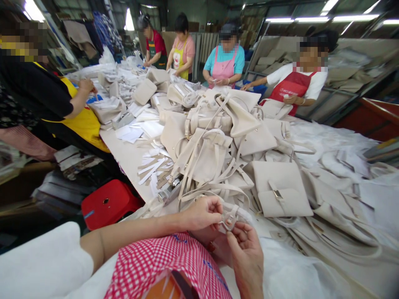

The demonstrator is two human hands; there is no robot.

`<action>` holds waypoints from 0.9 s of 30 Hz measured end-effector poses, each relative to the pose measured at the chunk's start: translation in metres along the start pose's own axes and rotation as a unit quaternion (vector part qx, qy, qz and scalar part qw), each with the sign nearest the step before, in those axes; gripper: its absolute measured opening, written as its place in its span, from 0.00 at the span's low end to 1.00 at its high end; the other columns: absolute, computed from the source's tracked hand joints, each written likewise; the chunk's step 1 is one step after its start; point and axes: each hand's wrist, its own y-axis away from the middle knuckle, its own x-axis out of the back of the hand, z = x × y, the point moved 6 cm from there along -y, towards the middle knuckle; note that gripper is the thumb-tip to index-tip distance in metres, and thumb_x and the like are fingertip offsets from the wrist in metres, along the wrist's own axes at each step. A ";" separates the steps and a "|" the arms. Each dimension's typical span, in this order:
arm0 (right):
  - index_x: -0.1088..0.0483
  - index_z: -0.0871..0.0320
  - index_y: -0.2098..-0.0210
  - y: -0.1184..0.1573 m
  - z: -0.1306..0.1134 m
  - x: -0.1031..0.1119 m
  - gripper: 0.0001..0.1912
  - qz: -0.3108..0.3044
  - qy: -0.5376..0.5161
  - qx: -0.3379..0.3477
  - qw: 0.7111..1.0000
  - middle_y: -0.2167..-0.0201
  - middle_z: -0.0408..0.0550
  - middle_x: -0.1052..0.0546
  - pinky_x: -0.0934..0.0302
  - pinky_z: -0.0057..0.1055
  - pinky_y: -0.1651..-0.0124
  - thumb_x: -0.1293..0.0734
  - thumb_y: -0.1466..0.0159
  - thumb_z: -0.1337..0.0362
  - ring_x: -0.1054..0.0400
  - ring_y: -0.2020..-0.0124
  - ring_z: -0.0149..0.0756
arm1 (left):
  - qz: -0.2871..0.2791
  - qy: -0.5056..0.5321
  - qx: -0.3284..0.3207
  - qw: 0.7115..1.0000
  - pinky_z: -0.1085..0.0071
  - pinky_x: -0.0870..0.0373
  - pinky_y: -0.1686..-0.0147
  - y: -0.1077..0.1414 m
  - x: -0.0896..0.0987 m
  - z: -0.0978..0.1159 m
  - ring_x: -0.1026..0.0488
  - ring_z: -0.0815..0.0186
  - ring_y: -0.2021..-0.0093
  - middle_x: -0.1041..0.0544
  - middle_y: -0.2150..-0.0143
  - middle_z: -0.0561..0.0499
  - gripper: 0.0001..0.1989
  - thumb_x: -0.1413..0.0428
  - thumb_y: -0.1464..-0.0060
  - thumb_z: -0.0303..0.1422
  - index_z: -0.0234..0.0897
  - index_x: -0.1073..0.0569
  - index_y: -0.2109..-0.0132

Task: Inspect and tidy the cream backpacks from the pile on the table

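Both hands are closed around a short cream strap with a metal buckle [230, 221], close to my body at the table's near edge. My left hand [201, 212] pinches it from the left, fingers curled in. On the other side my right hand [246, 251] grips its lower edge between thumb and fingers. Part of a cream bag seems to hang below the strap, mostly hidden by my hands and checked apron [162, 259]. Just beyond lies a heap of cream handbags [202, 158] with loose straps.
A cream bag with a buckled flap [280, 187] lies to the right, near clear plastic wrapping [289, 265]. Paper strips [154, 170] and a shiny metal object [170, 192] lie left. A red stool [107, 203] stands below the table. Several people work around it.
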 end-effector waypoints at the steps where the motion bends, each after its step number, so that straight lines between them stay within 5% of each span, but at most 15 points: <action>1: 0.33 0.55 0.63 0.001 0.000 0.000 0.25 0.005 -0.007 -0.006 1.000 0.67 0.46 0.19 0.29 0.33 0.62 0.21 0.55 0.57 0.23 0.65 0.40 | 0.004 -0.075 -0.064 0.995 0.70 0.30 0.67 0.005 0.000 0.009 0.29 0.67 0.71 0.28 0.73 0.54 0.07 0.43 0.50 0.33 0.37 0.33 0.65; 4: 0.33 0.54 0.64 0.002 -0.002 -0.002 0.26 0.006 -0.015 -0.017 1.000 0.69 0.45 0.20 0.29 0.32 0.66 0.20 0.55 0.54 0.24 0.68 0.40 | -0.035 -0.325 -0.230 0.917 0.70 0.33 0.60 0.019 -0.011 0.027 0.29 0.64 0.61 0.25 0.63 0.48 0.06 0.44 0.44 0.34 0.36 0.27 0.62; 8: 0.33 0.54 0.66 0.000 -0.003 0.001 0.25 0.015 0.015 0.016 1.000 0.73 0.43 0.22 0.31 0.30 0.68 0.21 0.57 0.52 0.25 0.70 0.39 | -0.087 -0.530 -0.293 0.791 0.69 0.37 0.64 0.022 -0.023 0.019 0.31 0.64 0.65 0.26 0.65 0.48 0.15 0.55 0.34 0.34 0.38 0.24 0.59; 14: 0.31 0.53 0.65 -0.004 0.000 0.008 0.17 0.017 0.143 0.067 0.987 0.76 0.40 0.25 0.38 0.28 0.73 0.25 0.50 0.54 0.31 0.74 0.34 | -0.064 -0.578 -0.326 0.746 0.69 0.39 0.69 0.014 -0.026 0.017 0.31 0.64 0.67 0.26 0.66 0.47 0.11 0.51 0.37 0.29 0.34 0.26 0.64; 19: 0.30 0.51 0.68 0.005 -0.018 0.001 0.13 0.032 0.298 0.114 0.947 0.78 0.40 0.26 0.43 0.31 0.72 0.28 0.48 0.52 0.34 0.77 0.36 | -0.088 -0.606 -0.442 0.656 0.66 0.40 0.67 0.022 -0.040 0.032 0.32 0.63 0.66 0.25 0.65 0.46 0.16 0.56 0.33 0.28 0.33 0.27 0.65; 22: 0.29 0.50 0.66 0.011 -0.028 -0.001 0.13 0.046 0.341 0.130 0.930 0.75 0.44 0.24 0.44 0.34 0.70 0.29 0.47 0.51 0.32 0.74 0.41 | -0.092 -0.591 -0.460 0.656 0.66 0.37 0.61 0.019 -0.043 0.038 0.31 0.62 0.62 0.25 0.59 0.44 0.13 0.55 0.33 0.28 0.33 0.28 0.62; 27: 0.31 0.51 0.52 0.017 -0.028 0.006 0.24 0.045 0.311 0.131 0.940 0.69 0.45 0.21 0.39 0.36 0.67 0.30 0.47 0.53 0.27 0.70 0.44 | -0.065 -0.562 -0.344 0.749 0.69 0.33 0.62 0.002 -0.037 0.033 0.31 0.62 0.60 0.27 0.58 0.44 0.07 0.52 0.36 0.29 0.32 0.30 0.58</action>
